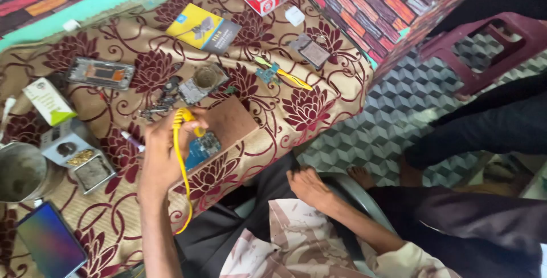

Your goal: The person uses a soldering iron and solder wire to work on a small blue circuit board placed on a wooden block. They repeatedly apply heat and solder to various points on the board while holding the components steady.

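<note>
Left hand [162,152], perhaps gripping soldering iron [185,119]

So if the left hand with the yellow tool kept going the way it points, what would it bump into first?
Probably the blue circuit board on the wooden block: the left hand aims its yellow-handled tool toward it, though depth is unclear.

Patterned woven cloth [319,107], matt, maroon flowers on tan, covers the bench. Matt brown board [231,121], wood-like, under a glossy blue circuit board [202,148]. Soldering iron [185,119] with smooth yellow plastic grip and cord. Dull grey metal cup [20,172]. Glossy glass phone screen [50,239]. Glossy plastic stool [484,44], maroon.
</note>
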`<control>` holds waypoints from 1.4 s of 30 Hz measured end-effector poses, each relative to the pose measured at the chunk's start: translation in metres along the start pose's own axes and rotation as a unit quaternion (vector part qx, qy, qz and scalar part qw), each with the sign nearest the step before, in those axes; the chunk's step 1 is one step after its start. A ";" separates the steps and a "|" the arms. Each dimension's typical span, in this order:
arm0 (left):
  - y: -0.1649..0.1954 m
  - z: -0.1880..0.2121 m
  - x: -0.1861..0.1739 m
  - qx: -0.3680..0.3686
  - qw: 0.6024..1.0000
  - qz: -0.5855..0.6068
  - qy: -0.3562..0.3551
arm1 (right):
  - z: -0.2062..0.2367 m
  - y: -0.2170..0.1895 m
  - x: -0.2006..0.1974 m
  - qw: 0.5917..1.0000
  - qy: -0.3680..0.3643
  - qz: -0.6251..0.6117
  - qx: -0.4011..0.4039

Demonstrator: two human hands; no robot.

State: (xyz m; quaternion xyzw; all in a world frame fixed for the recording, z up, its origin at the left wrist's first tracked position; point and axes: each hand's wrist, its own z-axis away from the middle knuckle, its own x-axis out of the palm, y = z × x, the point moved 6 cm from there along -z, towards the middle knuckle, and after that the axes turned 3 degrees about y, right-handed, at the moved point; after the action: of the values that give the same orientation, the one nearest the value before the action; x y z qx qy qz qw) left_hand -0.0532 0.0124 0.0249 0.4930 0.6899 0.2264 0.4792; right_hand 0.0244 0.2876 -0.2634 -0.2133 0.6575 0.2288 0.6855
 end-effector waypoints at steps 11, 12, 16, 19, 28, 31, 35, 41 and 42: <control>-0.006 -0.006 0.000 -0.020 0.999 0.029 0.003 | -0.015 -0.014 0.008 0.999 -0.046 0.015 -0.008; -0.006 -0.005 0.001 -0.009 0.999 0.038 0.000 | -0.014 -0.012 0.009 0.999 -0.048 0.017 -0.005; -0.011 -0.001 0.000 -0.025 0.999 0.014 0.018 | -0.012 -0.012 0.008 0.999 -0.041 0.029 0.007; -0.015 -0.007 -0.006 -0.010 0.999 0.031 0.037 | -0.021 -0.010 0.013 0.998 -0.055 0.005 0.020; -0.024 0.001 -0.010 -0.028 0.997 0.038 0.053 | -0.012 -0.011 0.020 0.998 -0.050 -0.033 0.031; -0.022 0.001 -0.009 -0.018 0.998 0.033 0.056 | -0.013 -0.010 0.018 0.999 -0.041 -0.022 0.025; -0.021 0.003 -0.006 -0.042 0.997 0.032 0.053 | -0.013 -0.012 0.016 0.998 -0.050 -0.033 0.013; -0.015 0.000 -0.004 -0.024 0.998 0.032 0.050 | -0.014 -0.009 0.008 0.999 -0.029 -0.035 0.028; -0.016 0.000 -0.004 -0.030 0.998 0.038 0.049 | -0.014 -0.009 0.008 0.998 -0.031 -0.043 0.032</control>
State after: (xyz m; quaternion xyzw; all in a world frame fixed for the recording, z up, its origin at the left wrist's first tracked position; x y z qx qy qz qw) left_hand -0.0605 0.0027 0.0140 0.4925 0.6866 0.2884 0.4504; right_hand 0.0187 0.2728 -0.2725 -0.2123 0.6333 0.1838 0.7212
